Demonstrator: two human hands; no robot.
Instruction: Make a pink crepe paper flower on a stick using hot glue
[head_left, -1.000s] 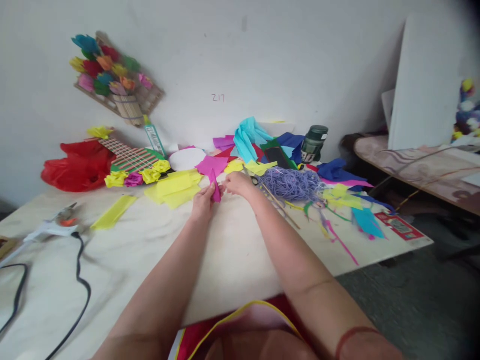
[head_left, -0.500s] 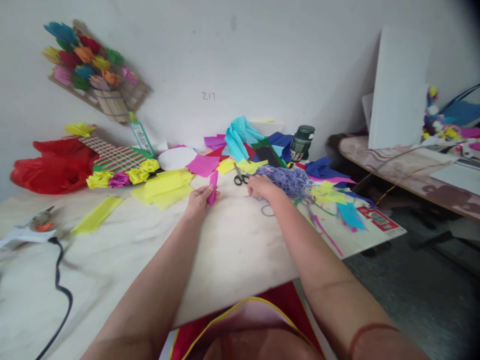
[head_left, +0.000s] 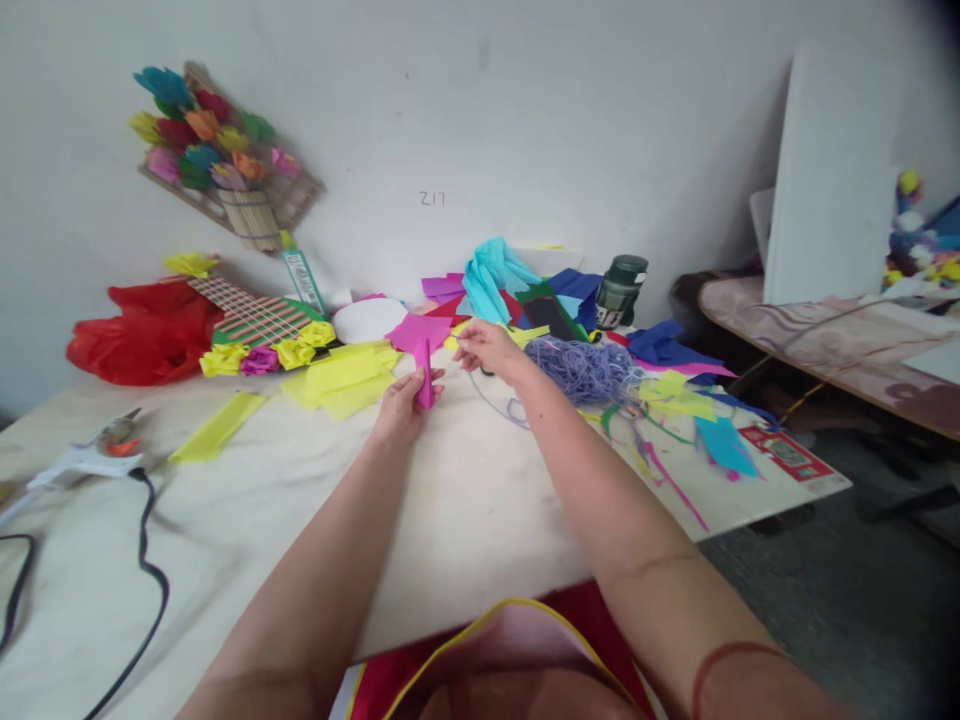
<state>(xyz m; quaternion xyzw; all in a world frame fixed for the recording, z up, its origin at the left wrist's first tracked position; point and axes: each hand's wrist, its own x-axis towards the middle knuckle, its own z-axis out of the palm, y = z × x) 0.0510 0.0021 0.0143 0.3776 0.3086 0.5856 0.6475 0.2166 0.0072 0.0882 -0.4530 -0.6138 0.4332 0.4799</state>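
My left hand (head_left: 406, 402) is closed around a folded strip of magenta crepe paper (head_left: 425, 375), which stands up between thumb and fingers. Just to its right, my right hand (head_left: 486, 350) pinches the end of a thin purple string (head_left: 486, 397). That string hangs down from the fingers and curls on the table towards a tangled heap of purple string (head_left: 585, 370). Scissors lie mostly hidden behind my right hand. A flat magenta sheet (head_left: 417, 332) and yellow crepe sheets (head_left: 345, 375) lie beyond and left of my left hand.
A glue gun (head_left: 112, 440) with a black cord rests at left, near a yellow strip (head_left: 218, 425). Behind are a red plastic bag (head_left: 139, 335), a flower-trimmed stick piece (head_left: 262, 320), a glue box (head_left: 303, 280) and a dark green jar (head_left: 621, 290). Paper scraps (head_left: 724, 445) lie at right.
My right hand has moved left from the purple heap towards my left hand, drawing a string out with it. My left hand keeps the magenta paper. The view has shifted slightly.
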